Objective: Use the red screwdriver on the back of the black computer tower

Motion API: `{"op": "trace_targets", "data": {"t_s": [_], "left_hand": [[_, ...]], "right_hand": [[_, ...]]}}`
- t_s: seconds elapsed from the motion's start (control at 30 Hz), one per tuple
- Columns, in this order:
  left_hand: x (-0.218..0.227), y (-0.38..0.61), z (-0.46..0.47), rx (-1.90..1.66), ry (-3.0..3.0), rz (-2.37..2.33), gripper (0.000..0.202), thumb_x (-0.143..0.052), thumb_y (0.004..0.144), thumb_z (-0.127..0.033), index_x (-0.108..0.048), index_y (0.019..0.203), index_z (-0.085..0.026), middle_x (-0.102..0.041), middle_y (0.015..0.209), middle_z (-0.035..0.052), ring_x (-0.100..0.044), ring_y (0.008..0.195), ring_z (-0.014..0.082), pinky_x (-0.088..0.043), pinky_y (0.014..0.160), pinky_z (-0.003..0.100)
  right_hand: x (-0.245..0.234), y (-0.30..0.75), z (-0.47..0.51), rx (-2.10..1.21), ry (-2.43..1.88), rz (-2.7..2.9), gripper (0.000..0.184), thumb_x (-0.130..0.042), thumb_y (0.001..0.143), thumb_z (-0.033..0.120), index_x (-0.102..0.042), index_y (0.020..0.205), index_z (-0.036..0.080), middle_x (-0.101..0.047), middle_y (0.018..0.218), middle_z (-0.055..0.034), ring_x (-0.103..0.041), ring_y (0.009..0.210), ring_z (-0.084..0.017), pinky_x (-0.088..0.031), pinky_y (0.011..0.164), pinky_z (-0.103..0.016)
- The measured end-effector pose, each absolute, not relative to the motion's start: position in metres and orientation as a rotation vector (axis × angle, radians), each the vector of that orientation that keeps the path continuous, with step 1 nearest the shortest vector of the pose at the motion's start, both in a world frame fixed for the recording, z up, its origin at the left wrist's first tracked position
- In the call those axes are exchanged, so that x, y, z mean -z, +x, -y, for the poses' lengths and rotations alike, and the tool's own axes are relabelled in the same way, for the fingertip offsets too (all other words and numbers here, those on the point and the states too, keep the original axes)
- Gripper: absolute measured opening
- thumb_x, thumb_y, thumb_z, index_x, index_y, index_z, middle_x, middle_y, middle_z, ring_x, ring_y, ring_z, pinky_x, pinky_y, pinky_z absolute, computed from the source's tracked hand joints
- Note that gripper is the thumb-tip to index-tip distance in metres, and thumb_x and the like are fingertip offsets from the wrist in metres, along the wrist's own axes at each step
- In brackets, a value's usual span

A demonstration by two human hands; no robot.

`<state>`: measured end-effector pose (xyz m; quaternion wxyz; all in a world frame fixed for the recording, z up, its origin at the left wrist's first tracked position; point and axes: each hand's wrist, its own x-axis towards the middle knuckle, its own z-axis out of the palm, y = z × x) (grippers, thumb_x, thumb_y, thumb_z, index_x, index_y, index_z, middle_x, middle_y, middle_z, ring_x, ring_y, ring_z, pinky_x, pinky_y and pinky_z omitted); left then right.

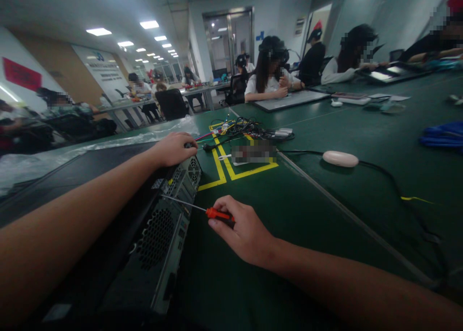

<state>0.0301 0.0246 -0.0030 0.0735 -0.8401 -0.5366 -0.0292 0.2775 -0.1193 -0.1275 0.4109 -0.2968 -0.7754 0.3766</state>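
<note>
A black desktop computer case (108, 210) lies on its side on the green table (296, 215), its perforated metal rear panel (166, 225) turned toward me. My left hand (175, 148) rests closed over the far top corner of the case. My right hand (243, 228) grips a screwdriver with a red and black handle (219, 214). Its thin shaft points left, and the tip touches the rear panel near its upper edge.
A tangle of cables (249, 128) lies inside yellow tape lines (220, 169). A pink oval object (340, 158) with a black cord sits to the right, blue cloth (443, 135) at far right. Clear plastic wrap (119, 143) lies behind the case. Several people sit at the tables beyond.
</note>
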Motion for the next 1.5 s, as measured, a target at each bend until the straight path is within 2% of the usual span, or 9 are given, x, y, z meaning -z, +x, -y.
{"op": "trace_targets", "data": {"t_s": [0.2,0.37,0.53,0.67,1.0,1.13,1.23,1.5], "left_hand": [[0.003,0.0322,-0.0233,0.112,-2.539,1.623,0.047,-0.045,0.087,-0.047,-0.079,0.102,-0.018,-0.074,0.122,0.0161,-0.068,0.117,0.0321,-0.049,0.113,0.047],[0.0026,0.0321,-0.0235,0.116,-2.532,1.623,0.048,-0.045,0.087,-0.047,-0.08,0.102,-0.018,-0.074,0.126,0.0177,-0.067,0.122,0.0338,-0.047,0.115,0.048],[0.0029,0.0311,-0.0243,0.091,-2.529,1.617,0.045,-0.045,0.088,-0.047,-0.079,0.102,-0.021,-0.075,0.124,0.0146,-0.068,0.12,0.0321,-0.049,0.113,0.047],[0.0032,0.031,-0.024,0.066,-2.514,1.626,0.05,-0.043,0.089,-0.048,-0.079,0.106,-0.017,-0.073,0.131,0.0169,-0.064,0.129,0.0339,-0.045,0.118,0.047],[0.0018,0.0338,-0.0222,0.024,-2.489,1.644,0.054,-0.042,0.09,-0.046,-0.079,0.112,-0.015,-0.073,0.132,0.0166,-0.065,0.13,0.0333,-0.045,0.118,0.045],[0.0025,0.0332,-0.023,0.026,-2.492,1.638,0.053,-0.043,0.09,-0.047,-0.08,0.111,-0.016,-0.074,0.133,0.016,-0.064,0.131,0.0337,-0.045,0.119,0.046],[0.0023,0.0329,-0.0229,0.042,-2.49,1.645,0.051,-0.044,0.089,-0.046,-0.08,0.11,-0.016,-0.074,0.132,0.0163,-0.064,0.131,0.0338,-0.045,0.119,0.046],[0.0019,0.0334,-0.0222,0.041,-2.5,1.645,0.055,-0.043,0.089,-0.047,-0.08,0.111,-0.013,-0.073,0.131,0.0183,-0.066,0.128,0.0353,-0.046,0.118,0.048]], "right_hand": [[0.1258,0.2784,0.1193,-0.952,-0.744,1.958,0.01,-0.069,0.098,0.025,-0.062,0.105,0.022,-0.071,0.096,-0.0027,-0.066,0.085,-0.019,-0.053,0.082,-0.035],[0.1233,0.279,0.1199,-0.957,-0.744,1.965,0.009,-0.067,0.099,0.026,-0.063,0.105,0.021,-0.069,0.093,-0.0024,-0.064,0.083,-0.019,-0.051,0.08,-0.034],[0.1235,0.2793,0.1203,-0.949,-0.738,1.962,0.009,-0.067,0.099,0.027,-0.063,0.105,0.021,-0.069,0.093,-0.002,-0.064,0.082,-0.019,-0.05,0.079,-0.033],[0.1246,0.2787,0.1197,-0.946,-0.732,1.954,0.008,-0.067,0.099,0.026,-0.064,0.105,0.021,-0.069,0.094,-0.0022,-0.064,0.083,-0.019,-0.049,0.079,-0.032],[0.1244,0.2779,0.1196,-0.936,-0.7,1.962,0.013,-0.061,0.104,0.027,-0.068,0.103,0.017,-0.068,0.091,-0.0041,-0.064,0.082,-0.019,-0.048,0.076,-0.032],[0.1267,0.2771,0.1197,-0.992,-0.688,1.933,0.015,-0.066,0.101,0.029,-0.066,0.111,0.018,-0.07,0.096,-0.0044,-0.067,0.085,-0.019,-0.051,0.078,-0.032],[0.1289,0.2769,0.1204,-1.016,-0.679,1.902,0.024,-0.073,0.095,0.026,-0.061,0.114,0.019,-0.07,0.097,-0.0028,-0.066,0.082,-0.018,-0.052,0.077,-0.032],[0.1297,0.2761,0.1189,-0.98,-0.687,1.923,0.014,-0.069,0.095,0.018,-0.06,0.104,0.021,-0.066,0.092,-0.0007,-0.062,0.077,-0.016,-0.05,0.074,-0.031]]}}
